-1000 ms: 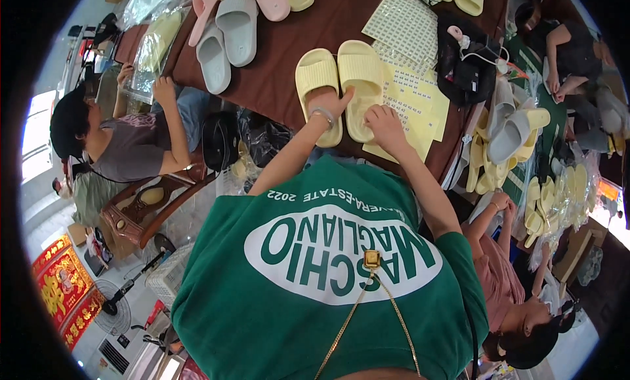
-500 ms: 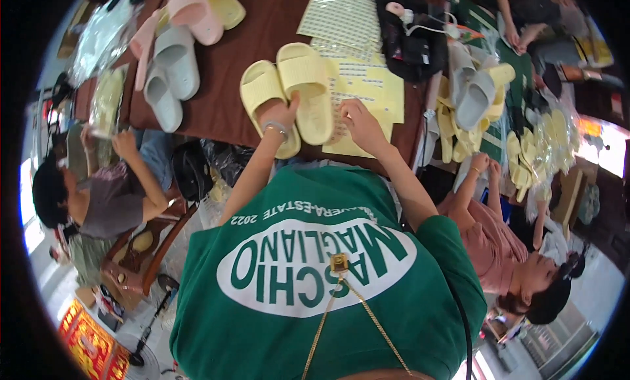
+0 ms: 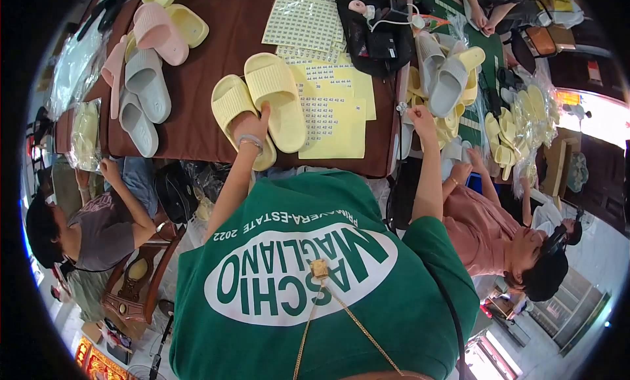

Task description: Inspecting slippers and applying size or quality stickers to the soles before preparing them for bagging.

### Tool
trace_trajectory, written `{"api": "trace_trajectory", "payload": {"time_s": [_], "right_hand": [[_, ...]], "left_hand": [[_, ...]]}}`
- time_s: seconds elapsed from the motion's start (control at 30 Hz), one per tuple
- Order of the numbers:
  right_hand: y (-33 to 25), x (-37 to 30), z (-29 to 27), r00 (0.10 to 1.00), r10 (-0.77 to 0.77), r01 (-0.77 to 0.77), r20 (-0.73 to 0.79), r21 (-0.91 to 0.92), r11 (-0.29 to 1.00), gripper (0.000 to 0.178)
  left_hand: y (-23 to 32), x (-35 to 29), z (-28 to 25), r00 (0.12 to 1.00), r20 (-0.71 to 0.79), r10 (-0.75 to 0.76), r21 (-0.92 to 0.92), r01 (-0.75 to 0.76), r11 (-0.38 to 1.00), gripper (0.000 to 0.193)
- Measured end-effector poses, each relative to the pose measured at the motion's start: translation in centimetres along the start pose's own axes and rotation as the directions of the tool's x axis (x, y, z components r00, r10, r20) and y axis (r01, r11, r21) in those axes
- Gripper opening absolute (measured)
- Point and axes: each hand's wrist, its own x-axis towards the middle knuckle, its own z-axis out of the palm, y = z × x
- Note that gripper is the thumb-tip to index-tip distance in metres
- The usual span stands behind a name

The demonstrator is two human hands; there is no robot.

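A pair of pale yellow slide slippers lies on the brown-covered table, toes pointing away from me. My left hand (image 3: 249, 127) has its fingers tucked into the left slipper (image 3: 231, 99), and its thumb reaches onto the right slipper (image 3: 279, 98), gripping the two together. Yellow sheets of printed size stickers (image 3: 335, 127) lie flat just right of the pair. Out past the table's right edge, my right hand (image 3: 422, 124) is raised with its fingers pinched. Whatever is between those fingertips is too small to make out.
Grey (image 3: 147, 85) and pink slippers (image 3: 161, 34) lie at the left. A black bag (image 3: 374, 36) with a white cable sits beyond the sheets. More slippers (image 3: 449, 85) are heaped on the right-hand table. People sit on both sides, one bagging slippers (image 3: 85, 134).
My right hand has moved from over the sticker sheets to beyond the table's right edge. My left hand stays on the slippers. The whole view has shifted somewhat.
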Motion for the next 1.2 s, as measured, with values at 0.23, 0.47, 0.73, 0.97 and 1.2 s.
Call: {"api": "trace_trajectory", "payload": {"time_s": [0.23,0.47,0.73,0.97,1.2], "right_hand": [[0.9,1.8,1.7,1.000,-0.005,0.006,0.016,-0.058,0.998,0.018],[0.4,2.3,1.5,0.915,0.342,-0.401,0.214,0.386,0.831,0.018],[3.6,1.6,2.6,0.933,0.235,-0.355,0.271,0.789,0.501,0.009],[2.1,-0.9,4.3,0.915,0.127,0.057,-0.382,0.435,0.898,0.009],[-7.2,-5.6,9.0,0.902,-0.364,0.360,-0.233,-0.061,0.931,0.011]], "left_hand": [[-1.2,0.5,1.6,1.000,-0.022,-0.013,-0.050,0.012,0.999,0.086],[-1.0,0.6,1.5,0.999,-0.050,0.011,0.047,-0.009,0.999,0.081],[-0.5,0.3,1.2,0.991,-0.124,0.041,0.049,-0.035,0.998,0.081],[-0.1,0.0,0.4,0.996,-0.089,0.020,0.049,-0.015,0.999,0.081],[-0.1,-0.1,0.3,0.996,-0.081,0.032,0.027,-0.030,0.999,0.082]]}}
